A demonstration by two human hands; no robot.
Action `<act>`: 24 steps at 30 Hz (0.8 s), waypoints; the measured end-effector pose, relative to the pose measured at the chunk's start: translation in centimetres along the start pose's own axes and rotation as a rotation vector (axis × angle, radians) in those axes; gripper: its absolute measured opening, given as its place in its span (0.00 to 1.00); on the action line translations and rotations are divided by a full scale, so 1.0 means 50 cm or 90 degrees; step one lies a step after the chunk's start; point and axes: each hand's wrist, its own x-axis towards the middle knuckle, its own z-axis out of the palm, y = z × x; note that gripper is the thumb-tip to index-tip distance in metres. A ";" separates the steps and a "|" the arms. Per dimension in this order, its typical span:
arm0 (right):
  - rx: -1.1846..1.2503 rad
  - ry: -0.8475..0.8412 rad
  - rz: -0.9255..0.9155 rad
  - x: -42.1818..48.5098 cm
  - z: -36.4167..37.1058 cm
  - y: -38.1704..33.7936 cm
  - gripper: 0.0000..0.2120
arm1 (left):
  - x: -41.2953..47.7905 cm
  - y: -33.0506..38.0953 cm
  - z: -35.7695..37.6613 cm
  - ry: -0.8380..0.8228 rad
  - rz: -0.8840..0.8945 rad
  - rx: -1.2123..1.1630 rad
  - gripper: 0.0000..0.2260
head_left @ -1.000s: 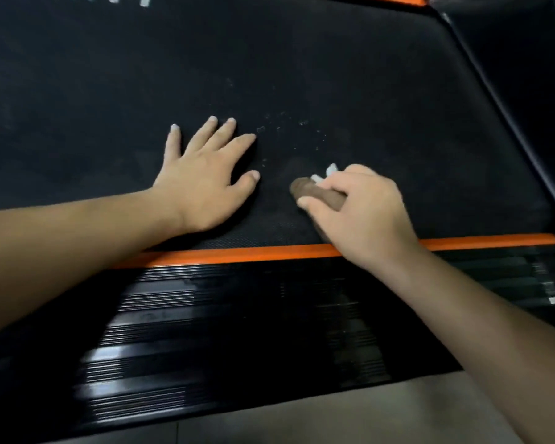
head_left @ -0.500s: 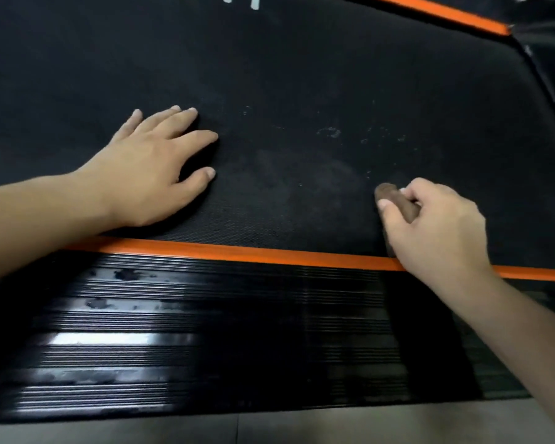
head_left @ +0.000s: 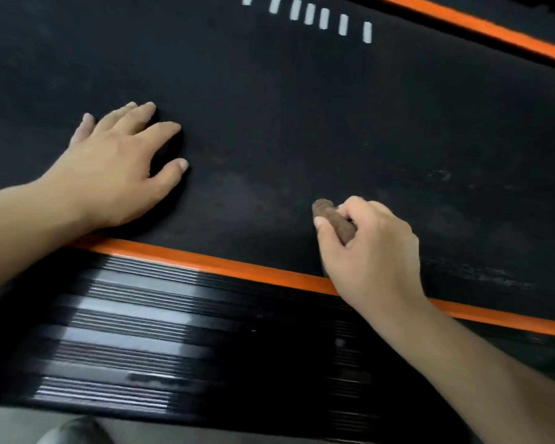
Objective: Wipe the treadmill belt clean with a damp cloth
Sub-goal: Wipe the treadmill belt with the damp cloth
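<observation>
Head view, looking down across a black treadmill belt [head_left: 302,107] that runs left to right. Shows the left grip [head_left: 116,168] laid palm-down on the belt at the left, fingers straight and slightly spread, thumb out toward the right, holding nothing. Shows the right grip [head_left: 372,248] curled tight round a brown roll [head_left: 330,216], thumb and fingers wrapped over it, only the rounded left end poking out; cannot tell whether cloth or something firmer. Places the roll down at the belt surface close to the near edge, well right of the left grip and apart from it. Finds a near orange strip [head_left: 237,267] bordering the belt and passing under the right wrist, with a glossy black ribbed side rail [head_left: 141,331] just beside it, nearer still. Picks out a far orange strip [head_left: 462,24] at top right and a row of short white marks [head_left: 324,19] on the far part of the belt. Notes pale scuffs [head_left: 474,274] on the belt right of the right grip, and a fainter greyish patch [head_left: 237,200] between the two grips. Catches grey floor [head_left: 173,434] along the bottom edge, with a blurred dark shoe tip [head_left: 74,431] at near left.
</observation>
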 end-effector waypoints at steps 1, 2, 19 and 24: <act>0.004 -0.006 -0.004 0.002 0.013 -0.028 0.14 | -0.007 -0.022 -0.007 0.003 -0.008 -0.002 0.36; 0.007 -0.011 -0.008 0.004 0.026 -0.057 0.13 | -0.015 -0.042 -0.013 0.004 -0.017 -0.004 0.35; 0.030 -0.068 -0.046 0.046 0.251 -0.531 0.10 | -0.064 -0.440 -0.145 -0.059 -0.193 0.028 0.31; 0.031 -0.097 -0.034 0.044 0.248 -0.547 0.10 | -0.074 -0.482 -0.150 -0.084 -0.213 0.037 0.33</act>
